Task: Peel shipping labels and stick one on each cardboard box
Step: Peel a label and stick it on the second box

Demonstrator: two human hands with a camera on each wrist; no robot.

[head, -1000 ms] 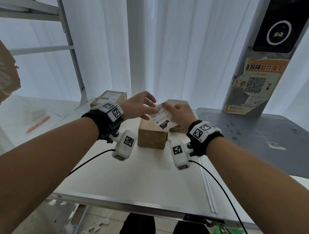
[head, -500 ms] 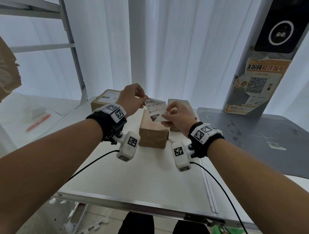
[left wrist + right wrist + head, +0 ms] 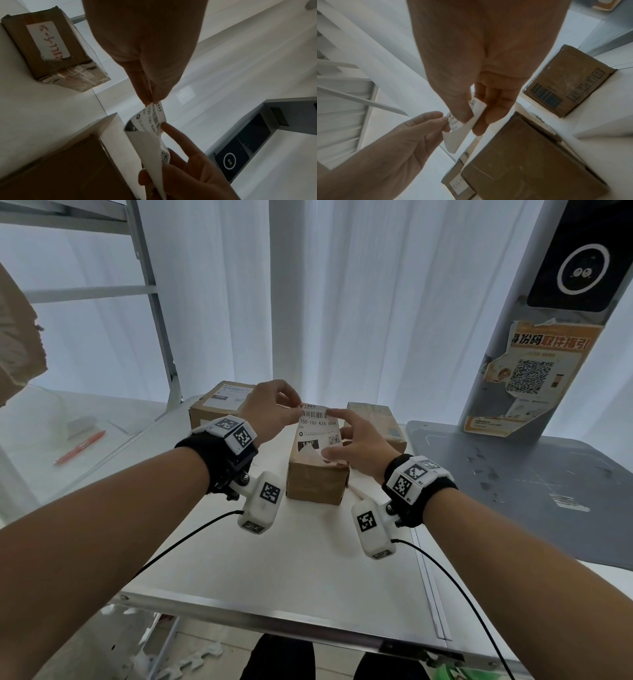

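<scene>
A white shipping label (image 3: 318,429) printed 150-150-A26-050 hangs upright above the middle cardboard box (image 3: 317,482). My left hand (image 3: 297,409) pinches the label's top left corner, as the left wrist view shows for the label (image 3: 155,117) and the left hand (image 3: 152,101). My right hand (image 3: 330,435) holds the other side, index tip at the top right and thumb low. In the right wrist view the right hand (image 3: 475,115) pinches the white backing sheet (image 3: 458,135), which curls off the label (image 3: 147,148). A labelled box (image 3: 219,402) stands back left, a bare box (image 3: 376,422) back right.
A red pen (image 3: 80,446) lies on the side surface at the left. A metal shelf post (image 3: 157,313) rises behind the left box. The grey kiosk base (image 3: 513,474) with a QR poster (image 3: 534,378) fills the right. The table's metal front edge (image 3: 274,619) runs below my wrists.
The label went from tilted over the middle box to upright and facing me. My left hand pulled its top corner up and left, and the backing now curls away below.
</scene>
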